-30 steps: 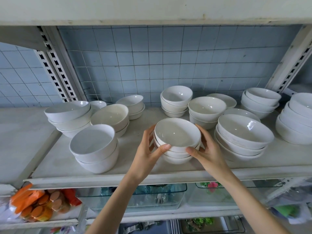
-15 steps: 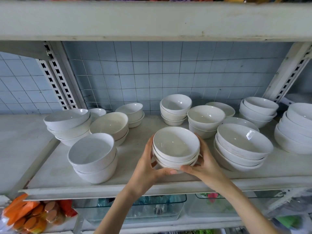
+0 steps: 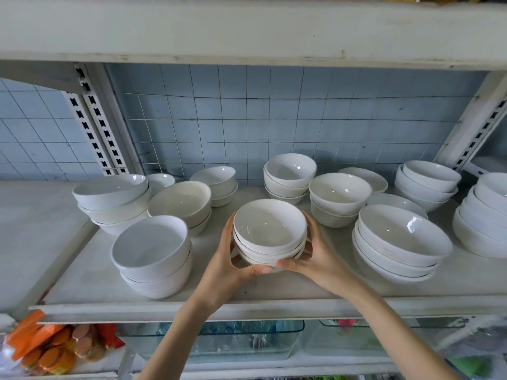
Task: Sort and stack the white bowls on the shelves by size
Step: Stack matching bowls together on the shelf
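Observation:
A small stack of three white bowls [image 3: 270, 231] is at the middle of the white shelf [image 3: 274, 308]. My left hand [image 3: 229, 266] grips its left side and underside, thumb curled below the front. My right hand [image 3: 315, 256] grips its right side, thumb meeting the left thumb under the stack. Whether the stack touches the shelf is unclear. Other white stacks stand around: two deep bowls [image 3: 152, 256] front left, wide bowls [image 3: 397, 239] front right, medium bowls [image 3: 336, 197] behind right, and a stack [image 3: 288, 175] at the back.
More white stacks: wide bowls [image 3: 112, 200] far left, a stack [image 3: 182, 204] beside them, small bowls [image 3: 216, 182] at the back, bowls [image 3: 426, 182] back right, a large pile [image 3: 485, 215] at the right edge. An upper shelf [image 3: 247, 31] hangs overhead. Glass containers [image 3: 219, 338] sit below.
Both hands have slid lower round the three-bowl stack, thumbs now meeting under its front. The stack has tipped slightly toward me. The camera has tilted upward.

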`<state>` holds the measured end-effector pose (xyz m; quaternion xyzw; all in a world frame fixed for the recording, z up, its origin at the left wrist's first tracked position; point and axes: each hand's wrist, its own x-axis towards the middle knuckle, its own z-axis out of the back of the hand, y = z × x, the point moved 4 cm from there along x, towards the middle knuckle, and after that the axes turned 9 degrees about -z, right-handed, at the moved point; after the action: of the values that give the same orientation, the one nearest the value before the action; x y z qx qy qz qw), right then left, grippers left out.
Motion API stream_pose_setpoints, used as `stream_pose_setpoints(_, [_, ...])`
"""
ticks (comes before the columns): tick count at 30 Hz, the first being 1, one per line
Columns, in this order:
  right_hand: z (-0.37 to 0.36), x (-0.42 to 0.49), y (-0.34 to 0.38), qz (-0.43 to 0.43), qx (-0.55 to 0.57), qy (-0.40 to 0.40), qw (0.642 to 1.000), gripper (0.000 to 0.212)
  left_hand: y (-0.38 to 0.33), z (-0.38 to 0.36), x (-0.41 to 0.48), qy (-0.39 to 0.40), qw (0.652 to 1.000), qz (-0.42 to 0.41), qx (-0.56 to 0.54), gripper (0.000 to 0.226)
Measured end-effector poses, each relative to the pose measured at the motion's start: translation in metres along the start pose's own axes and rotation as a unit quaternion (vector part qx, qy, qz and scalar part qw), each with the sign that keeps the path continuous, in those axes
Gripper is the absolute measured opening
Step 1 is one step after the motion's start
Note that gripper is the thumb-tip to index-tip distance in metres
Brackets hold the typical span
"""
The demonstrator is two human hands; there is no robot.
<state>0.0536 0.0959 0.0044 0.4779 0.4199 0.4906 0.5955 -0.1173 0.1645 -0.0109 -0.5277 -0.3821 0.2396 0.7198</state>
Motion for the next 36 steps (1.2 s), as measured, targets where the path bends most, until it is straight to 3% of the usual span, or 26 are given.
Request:
stream_pose_setpoints(5, [0.008,-0.002,0.006,0.000,-0.010,0.033,0.999,0.102,0.000,-0.002,-0.001,0.002,1.000,-0.002,0.023,0.114])
stream_pose_setpoints(11, [0.024,0.029,0.044,0.064,-0.028,-0.096,0.993,0.066,0.003,-0.002,-0.001,0.004,1.000,-0.002,0.025,0.111])
stream_pose_setpoints(14, [0.033,0.063,0.067,0.068,-0.152,-0.124,0.978,0.058,0.002,-0.002,-0.001,0.000,1.000,-0.001,0.026,0.111])
stream_pose_setpoints(19, [0.051,0.127,0.062,-0.056,-0.491,-0.118,0.861,0.051,0.002,0.000,-0.001,-0.007,0.999,-0.004,0.035,0.112])
stream_pose_setpoints(22, [0.055,0.141,0.050,-0.118,-0.570,-0.098,0.807,0.036,0.001,0.000,-0.002,-0.010,0.999,-0.003,0.038,0.111])
stream_pose_setpoints(25, [0.059,0.144,0.048,-0.126,-0.598,-0.106,0.784,0.015,0.003,0.000,-0.002,-0.009,0.999,-0.002,0.040,0.110])
stream_pose_setpoints(26, [0.060,0.144,0.050,-0.119,-0.601,-0.108,0.783,0.011,0.003,0.000,-0.002,-0.010,0.999,-0.001,0.039,0.110])
stream_pose_setpoints(29, [0.063,0.146,0.051,-0.096,-0.586,-0.119,0.796,0.042,0.004,0.000,-0.001,-0.015,0.999,0.000,0.034,0.113])
stream_pose_setpoints(36, [0.073,0.145,0.055,-0.094,-0.489,-0.095,0.862,0.052,0.005,0.001,-0.001,-0.013,0.999,-0.003,0.030,0.113])
